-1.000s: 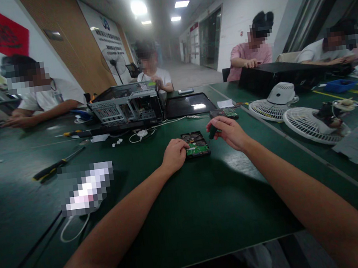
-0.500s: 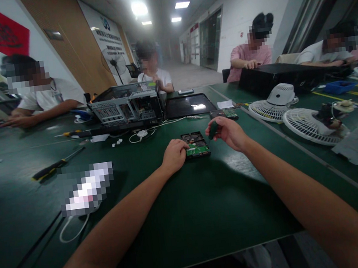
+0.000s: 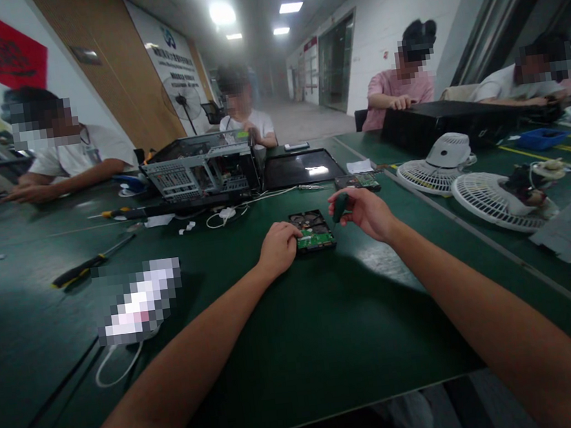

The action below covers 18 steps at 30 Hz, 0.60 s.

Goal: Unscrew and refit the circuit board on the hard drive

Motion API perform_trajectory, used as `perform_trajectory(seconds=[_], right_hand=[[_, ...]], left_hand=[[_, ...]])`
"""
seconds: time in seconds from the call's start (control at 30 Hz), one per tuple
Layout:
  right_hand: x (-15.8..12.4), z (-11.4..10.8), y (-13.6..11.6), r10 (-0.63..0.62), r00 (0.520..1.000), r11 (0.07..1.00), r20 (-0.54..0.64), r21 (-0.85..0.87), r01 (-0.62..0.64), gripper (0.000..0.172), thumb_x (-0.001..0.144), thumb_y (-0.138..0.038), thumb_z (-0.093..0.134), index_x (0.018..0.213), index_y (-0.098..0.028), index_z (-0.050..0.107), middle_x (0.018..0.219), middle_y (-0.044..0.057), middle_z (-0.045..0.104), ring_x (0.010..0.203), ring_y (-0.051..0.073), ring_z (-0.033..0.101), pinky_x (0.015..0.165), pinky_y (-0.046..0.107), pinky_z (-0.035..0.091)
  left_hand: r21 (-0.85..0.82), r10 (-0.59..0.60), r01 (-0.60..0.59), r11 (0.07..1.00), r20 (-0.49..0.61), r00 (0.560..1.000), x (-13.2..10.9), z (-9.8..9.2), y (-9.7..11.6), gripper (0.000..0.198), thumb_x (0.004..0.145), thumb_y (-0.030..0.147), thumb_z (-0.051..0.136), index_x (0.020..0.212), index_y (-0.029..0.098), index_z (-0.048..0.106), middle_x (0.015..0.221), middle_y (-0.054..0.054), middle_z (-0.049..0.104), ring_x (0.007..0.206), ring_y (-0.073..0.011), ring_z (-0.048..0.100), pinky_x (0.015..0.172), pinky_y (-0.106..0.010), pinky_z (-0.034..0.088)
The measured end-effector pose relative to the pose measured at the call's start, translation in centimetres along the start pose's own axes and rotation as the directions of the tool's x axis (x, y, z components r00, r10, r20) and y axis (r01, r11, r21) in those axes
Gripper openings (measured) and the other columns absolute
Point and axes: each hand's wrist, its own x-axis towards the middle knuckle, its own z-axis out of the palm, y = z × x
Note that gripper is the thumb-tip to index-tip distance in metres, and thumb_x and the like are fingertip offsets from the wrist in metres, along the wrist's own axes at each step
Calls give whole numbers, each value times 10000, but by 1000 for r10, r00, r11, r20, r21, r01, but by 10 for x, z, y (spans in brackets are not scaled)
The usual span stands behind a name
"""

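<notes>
A hard disk drive (image 3: 313,230) lies on the green table, its green circuit board showing on the near half. My left hand (image 3: 279,248) is closed on the drive's left edge, fingers curled against it. At the drive's right side, my right hand (image 3: 366,214) grips a screwdriver (image 3: 339,206) by its dark green handle. The tool leans, its shaft running down toward the drive's right edge; whether the tip touches is too small to tell.
Beyond the drive stand an open computer case (image 3: 201,169) and a black panel (image 3: 303,168). Another drive (image 3: 359,183) lies behind my right hand. A yellow-black screwdriver (image 3: 91,264) is on the left, white fan parts (image 3: 497,198) on the right. Several people sit around the table.
My right hand and the screwdriver have shifted very slightly. The drive and my left hand stay in place.
</notes>
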Motion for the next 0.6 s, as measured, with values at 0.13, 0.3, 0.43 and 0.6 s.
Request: perform_trajectory(seconds=[0.13,0.3,0.43,0.6], right_hand=[[0,-1,1,-14,1000,1000,9,-9,14,292,914,-415,547,973,-189,721,934,101,710,863,223,661,586,307,494],[-2,0,0,-38,999,997,0,-68,38,263,902,-420,581,938,-190,703,928,99,707,848,222,657,571,302,499],[-3,1,-3,-59,998,990,14,-125,61,249,908,-411,592,916,-190,705,922,95,702,849,219,649,577,301,512],[-3,0,-4,-109,994,971,-2,-217,106,210,888,-370,614,876,-193,726,928,84,702,849,204,636,606,292,516]], left_hand=[[-3,9,-9,1000,1,1000,0,-1,1,273,873,38,511,908,212,717,1002,-56,713,1020,-244,609,948,-414,515],[2,8,-8,1000,1,1000,0,0,-1,271,878,44,510,912,215,717,1013,-54,712,1029,-244,607,958,-417,513],[1,4,-4,1000,5,1000,0,1,-2,272,875,43,511,915,215,718,1008,-54,711,1031,-244,607,957,-415,512],[-4,32,-32,999,-17,999,0,4,-5,268,871,40,514,911,208,718,994,-50,711,1019,-237,603,958,-402,506]])
